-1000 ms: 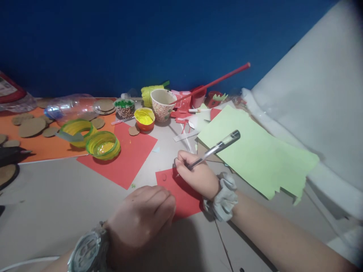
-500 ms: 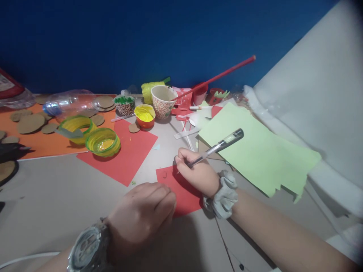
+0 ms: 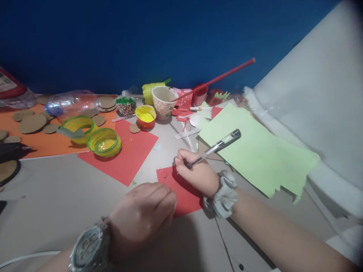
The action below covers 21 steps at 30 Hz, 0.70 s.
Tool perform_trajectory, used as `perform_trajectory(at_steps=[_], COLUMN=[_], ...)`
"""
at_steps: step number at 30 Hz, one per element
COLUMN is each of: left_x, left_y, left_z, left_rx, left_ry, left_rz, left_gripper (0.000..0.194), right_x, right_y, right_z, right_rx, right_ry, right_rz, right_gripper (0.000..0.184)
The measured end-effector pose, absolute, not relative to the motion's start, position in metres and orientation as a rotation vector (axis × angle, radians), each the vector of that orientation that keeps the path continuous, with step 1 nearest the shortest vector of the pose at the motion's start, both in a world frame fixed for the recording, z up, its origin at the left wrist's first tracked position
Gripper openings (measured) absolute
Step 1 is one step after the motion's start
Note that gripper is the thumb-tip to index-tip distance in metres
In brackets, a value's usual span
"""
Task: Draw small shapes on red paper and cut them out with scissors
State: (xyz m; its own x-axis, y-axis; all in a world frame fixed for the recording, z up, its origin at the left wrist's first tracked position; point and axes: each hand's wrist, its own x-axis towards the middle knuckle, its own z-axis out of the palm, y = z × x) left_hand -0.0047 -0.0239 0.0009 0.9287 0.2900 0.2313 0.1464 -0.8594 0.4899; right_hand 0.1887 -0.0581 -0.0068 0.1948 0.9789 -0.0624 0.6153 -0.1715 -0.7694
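Note:
My right hand (image 3: 195,174) is closed round a clear pen (image 3: 217,147) with its tip down on a small red paper (image 3: 183,190) lying on the grey table. A grey scrunchie sits on that wrist. My left hand (image 3: 144,213), wearing a silver watch, has its fingers curled and presses down on the near left edge of the same red paper. Nothing shows inside those fingers.
A light green sheet (image 3: 255,151) lies to the right. A larger red sheet (image 3: 124,151) carries two yellow-green bowls (image 3: 103,141). Behind stand a yellow paint cup (image 3: 145,116), a patterned cup (image 3: 163,102) with a red stick, a plastic bottle (image 3: 70,102), and cardboard discs on orange paper (image 3: 31,122).
Almost nothing has changed; the view shifted slightly and the pen stays on the red paper with both hands in place.

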Motion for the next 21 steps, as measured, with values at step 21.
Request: perform_trajectory(at_steps=[21], left_x=[-0.0051], left_y=[-0.0239], left_z=[0.0023], left_rx=[2.623], left_ry=[0.339], left_rz=[0.384], left_gripper=[0.017], right_x=[0.1888], right_y=[-0.0585], right_z=[-0.0074], right_rx=[-1.878], right_ry=[-1.443], right_rz=[0.753], right_gripper=[0.025])
